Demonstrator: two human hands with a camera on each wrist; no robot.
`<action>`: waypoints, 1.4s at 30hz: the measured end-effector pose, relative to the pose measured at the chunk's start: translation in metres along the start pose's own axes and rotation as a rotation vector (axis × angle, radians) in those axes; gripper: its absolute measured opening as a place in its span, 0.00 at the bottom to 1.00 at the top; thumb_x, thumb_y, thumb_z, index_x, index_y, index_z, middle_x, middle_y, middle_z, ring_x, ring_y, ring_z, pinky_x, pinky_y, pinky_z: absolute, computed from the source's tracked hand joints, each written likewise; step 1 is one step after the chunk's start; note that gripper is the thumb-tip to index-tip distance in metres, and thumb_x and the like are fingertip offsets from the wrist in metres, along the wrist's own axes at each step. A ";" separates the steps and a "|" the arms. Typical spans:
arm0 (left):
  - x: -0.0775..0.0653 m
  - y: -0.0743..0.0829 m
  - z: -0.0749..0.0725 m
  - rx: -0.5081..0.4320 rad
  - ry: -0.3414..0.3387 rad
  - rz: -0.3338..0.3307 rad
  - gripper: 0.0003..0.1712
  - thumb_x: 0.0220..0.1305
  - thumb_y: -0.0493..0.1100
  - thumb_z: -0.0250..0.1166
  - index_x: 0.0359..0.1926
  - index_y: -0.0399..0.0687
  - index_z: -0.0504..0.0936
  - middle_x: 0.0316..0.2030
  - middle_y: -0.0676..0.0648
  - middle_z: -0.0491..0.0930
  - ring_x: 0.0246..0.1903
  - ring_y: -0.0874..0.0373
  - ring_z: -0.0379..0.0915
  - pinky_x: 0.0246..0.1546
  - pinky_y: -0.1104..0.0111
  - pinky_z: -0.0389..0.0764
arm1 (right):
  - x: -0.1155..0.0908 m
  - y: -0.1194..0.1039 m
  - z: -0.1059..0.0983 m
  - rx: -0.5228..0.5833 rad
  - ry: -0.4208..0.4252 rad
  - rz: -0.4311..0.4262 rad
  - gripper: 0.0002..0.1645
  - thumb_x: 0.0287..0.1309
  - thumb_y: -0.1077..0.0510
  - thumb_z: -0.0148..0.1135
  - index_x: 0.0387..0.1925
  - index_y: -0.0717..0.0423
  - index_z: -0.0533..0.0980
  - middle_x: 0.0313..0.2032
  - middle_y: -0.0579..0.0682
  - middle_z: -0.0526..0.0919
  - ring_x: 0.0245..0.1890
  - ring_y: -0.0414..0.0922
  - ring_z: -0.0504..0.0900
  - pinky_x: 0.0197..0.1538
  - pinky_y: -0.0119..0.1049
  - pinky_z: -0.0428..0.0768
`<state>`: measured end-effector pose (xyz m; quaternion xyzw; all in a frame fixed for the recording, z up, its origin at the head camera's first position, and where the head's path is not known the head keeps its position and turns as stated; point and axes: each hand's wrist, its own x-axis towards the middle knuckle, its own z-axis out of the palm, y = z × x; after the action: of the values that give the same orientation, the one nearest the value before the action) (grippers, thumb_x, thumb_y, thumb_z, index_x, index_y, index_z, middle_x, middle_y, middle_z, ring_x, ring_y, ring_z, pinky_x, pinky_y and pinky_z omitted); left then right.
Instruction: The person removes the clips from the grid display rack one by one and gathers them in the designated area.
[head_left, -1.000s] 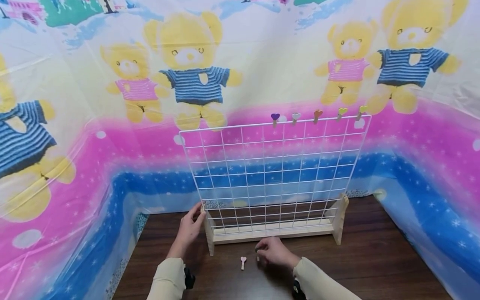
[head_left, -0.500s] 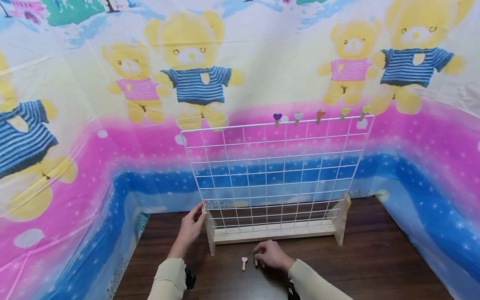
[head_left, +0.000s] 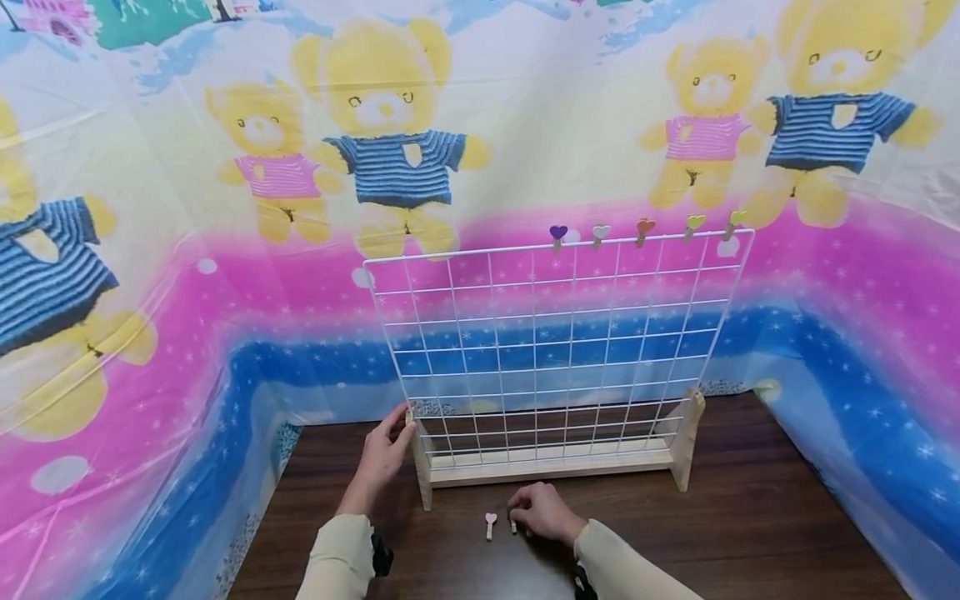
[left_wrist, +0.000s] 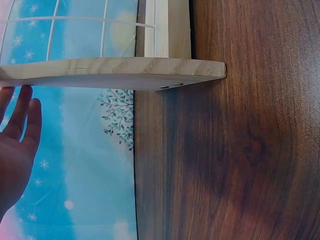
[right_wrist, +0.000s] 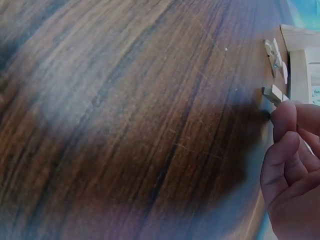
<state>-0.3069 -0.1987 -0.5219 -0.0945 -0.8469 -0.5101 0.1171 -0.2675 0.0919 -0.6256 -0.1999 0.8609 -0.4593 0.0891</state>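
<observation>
A white wire grid [head_left: 555,333] stands upright in a wooden stand [head_left: 551,472]. My left hand [head_left: 384,454] holds the upper end of the stand's left side piece, thumb at its front edge. In the left wrist view, fingertips [left_wrist: 24,92] meet the outer face of that side piece [left_wrist: 145,67]. Low over the table, my right hand [head_left: 547,512] pinches a small wooden clothespin [right_wrist: 273,94], its head mostly hidden by the fingers with a trace of green. Just left of it lies a clothespin with a pale pink heart [head_left: 491,525].
Several heart clothespins stand clipped along the grid's top wire: purple [head_left: 558,234], white [head_left: 601,234], orange [head_left: 644,230] and yellow [head_left: 694,223]. The dark wooden table [head_left: 757,517] meets a bear-printed curtain [head_left: 540,100] behind and at both sides.
My right hand has shifted slightly left with the clothespin, closer to the pink one, then nearly stopped. The left hand keeps its place on the stand. The head view has drifted slightly.
</observation>
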 end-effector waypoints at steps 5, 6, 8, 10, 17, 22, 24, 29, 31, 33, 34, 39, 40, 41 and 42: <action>0.000 0.001 0.000 -0.003 -0.001 -0.009 0.25 0.70 0.40 0.56 0.66 0.43 0.68 0.54 0.35 0.75 0.51 0.42 0.73 0.47 0.50 0.75 | 0.001 0.002 0.001 -0.038 0.027 -0.036 0.03 0.54 0.66 0.64 0.32 0.62 0.81 0.23 0.43 0.80 0.11 0.34 0.73 0.19 0.30 0.75; 0.000 0.001 0.000 -0.006 -0.001 -0.010 0.25 0.70 0.40 0.56 0.66 0.43 0.68 0.54 0.35 0.75 0.51 0.42 0.73 0.47 0.50 0.75 | 0.002 0.002 0.001 -0.043 0.030 -0.034 0.03 0.55 0.66 0.64 0.32 0.61 0.82 0.23 0.44 0.80 0.12 0.34 0.72 0.19 0.30 0.74; 0.000 0.001 -0.001 -0.009 -0.002 -0.016 0.25 0.70 0.41 0.56 0.66 0.44 0.68 0.54 0.35 0.75 0.51 0.42 0.73 0.48 0.50 0.75 | 0.003 0.003 0.002 -0.048 0.035 -0.029 0.02 0.55 0.66 0.64 0.32 0.61 0.82 0.24 0.44 0.80 0.12 0.34 0.72 0.18 0.29 0.74; 0.000 0.002 -0.001 -0.007 -0.003 -0.016 0.25 0.70 0.41 0.56 0.66 0.44 0.68 0.53 0.35 0.75 0.51 0.42 0.73 0.48 0.50 0.75 | 0.004 0.004 0.002 -0.049 0.039 -0.024 0.02 0.55 0.66 0.64 0.32 0.61 0.82 0.24 0.45 0.80 0.11 0.34 0.72 0.18 0.30 0.74; 0.000 0.003 -0.001 0.003 -0.007 -0.009 0.25 0.70 0.42 0.56 0.66 0.43 0.67 0.53 0.35 0.75 0.51 0.42 0.73 0.48 0.50 0.75 | 0.006 0.006 0.002 -0.129 0.062 -0.044 0.03 0.55 0.64 0.65 0.32 0.60 0.82 0.24 0.43 0.80 0.15 0.33 0.72 0.22 0.30 0.73; -0.001 0.003 -0.001 -0.002 -0.005 -0.009 0.25 0.70 0.41 0.56 0.65 0.43 0.68 0.54 0.35 0.75 0.52 0.42 0.73 0.48 0.50 0.75 | 0.006 0.007 0.002 -0.217 0.099 -0.091 0.02 0.53 0.62 0.67 0.30 0.57 0.83 0.23 0.41 0.81 0.23 0.34 0.73 0.29 0.31 0.71; 0.000 0.003 0.000 -0.003 -0.007 -0.005 0.25 0.70 0.42 0.56 0.65 0.43 0.68 0.54 0.35 0.75 0.52 0.42 0.73 0.49 0.50 0.75 | 0.006 0.007 0.002 -0.220 0.106 -0.094 0.03 0.53 0.62 0.67 0.30 0.57 0.83 0.23 0.41 0.81 0.24 0.34 0.73 0.30 0.31 0.71; 0.001 0.002 0.001 0.004 -0.011 -0.002 0.25 0.70 0.42 0.55 0.65 0.41 0.67 0.54 0.34 0.74 0.52 0.42 0.72 0.48 0.50 0.75 | 0.007 0.009 0.003 -0.221 0.120 -0.095 0.03 0.52 0.62 0.67 0.30 0.57 0.84 0.22 0.41 0.80 0.23 0.33 0.72 0.29 0.30 0.71; 0.001 0.002 0.000 0.005 -0.012 -0.008 0.25 0.70 0.42 0.55 0.65 0.41 0.67 0.54 0.34 0.74 0.52 0.42 0.72 0.49 0.51 0.75 | 0.007 0.009 0.003 -0.221 0.122 -0.094 0.03 0.52 0.62 0.68 0.30 0.57 0.84 0.22 0.41 0.80 0.22 0.33 0.72 0.28 0.30 0.71; 0.001 0.002 0.000 0.006 -0.013 -0.010 0.25 0.70 0.42 0.55 0.66 0.41 0.67 0.54 0.35 0.74 0.52 0.42 0.72 0.49 0.51 0.75 | 0.007 0.009 0.002 -0.209 0.117 -0.086 0.04 0.52 0.62 0.67 0.30 0.58 0.84 0.22 0.41 0.80 0.22 0.33 0.72 0.28 0.30 0.71; 0.001 0.003 0.000 0.004 -0.014 -0.008 0.25 0.70 0.42 0.55 0.66 0.41 0.67 0.54 0.35 0.74 0.52 0.42 0.72 0.49 0.51 0.75 | 0.007 0.009 0.002 -0.203 0.113 -0.080 0.04 0.52 0.62 0.67 0.31 0.58 0.84 0.23 0.41 0.81 0.22 0.33 0.72 0.29 0.30 0.71; -0.001 0.002 0.000 -0.003 0.003 0.044 0.24 0.71 0.44 0.55 0.65 0.42 0.69 0.52 0.35 0.75 0.50 0.41 0.73 0.46 0.50 0.76 | 0.006 0.010 -0.003 -0.176 0.100 -0.063 0.06 0.53 0.60 0.67 0.32 0.59 0.84 0.24 0.41 0.81 0.24 0.33 0.74 0.30 0.31 0.72; -0.002 0.001 0.000 0.009 0.012 0.070 0.24 0.71 0.44 0.55 0.64 0.42 0.69 0.51 0.34 0.76 0.48 0.41 0.74 0.44 0.51 0.77 | 0.006 0.011 -0.004 -0.178 0.097 -0.058 0.06 0.53 0.59 0.67 0.32 0.58 0.84 0.24 0.40 0.81 0.24 0.33 0.74 0.30 0.31 0.72; -0.002 0.001 0.000 0.012 0.018 0.085 0.24 0.71 0.45 0.55 0.64 0.42 0.70 0.51 0.34 0.76 0.48 0.42 0.74 0.43 0.52 0.78 | 0.005 0.012 -0.006 -0.180 0.094 -0.055 0.06 0.53 0.59 0.67 0.32 0.58 0.83 0.24 0.40 0.81 0.24 0.34 0.74 0.30 0.31 0.73; -0.002 0.000 0.000 0.015 0.022 0.096 0.23 0.71 0.45 0.55 0.64 0.43 0.70 0.51 0.34 0.76 0.47 0.42 0.75 0.42 0.52 0.78 | 0.005 0.012 -0.008 -0.181 0.090 -0.042 0.06 0.54 0.58 0.67 0.32 0.57 0.83 0.24 0.40 0.81 0.25 0.33 0.74 0.30 0.31 0.73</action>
<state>-0.3047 -0.1986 -0.5224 -0.1286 -0.8438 -0.4985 0.1514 -0.2774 0.1017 -0.6311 -0.2045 0.8976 -0.3900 0.0221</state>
